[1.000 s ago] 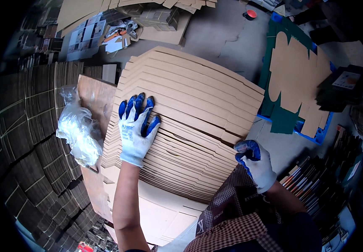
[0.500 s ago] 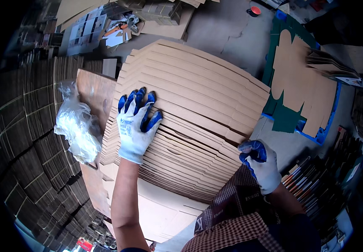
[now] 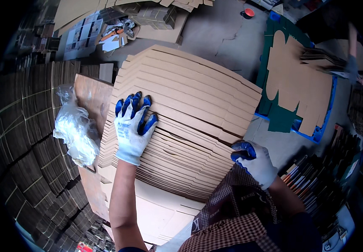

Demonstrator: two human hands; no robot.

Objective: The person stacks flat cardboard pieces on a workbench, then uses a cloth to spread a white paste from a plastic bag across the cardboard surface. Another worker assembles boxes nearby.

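A fanned stack of brown cardboard sheets lies before me, with staggered edges overlapping like steps. My left hand, in a white glove with blue-coated fingers, rests flat on the left part of the sheets, fingers spread. At their right edge is my right hand, gloved the same way. Its fingers are curled, and thumb and fingertips pinch a sheet's edge beside a dark gap; the exact grip is partly hidden. Beneath the near end of the stack shows a paler cardboard sheet.
Crumpled clear plastic lies on a wooden board at left, beside tall bundled cardboard stacks. To the right, a blue pallet carries cut cardboard, where another person's arm reaches. A red-and-black round container stands on the floor.
My view has shifted slightly, while both hands keep nearly the same places on the cardboard. At far right, the other person's arm has come further into view over the blurred sheets.
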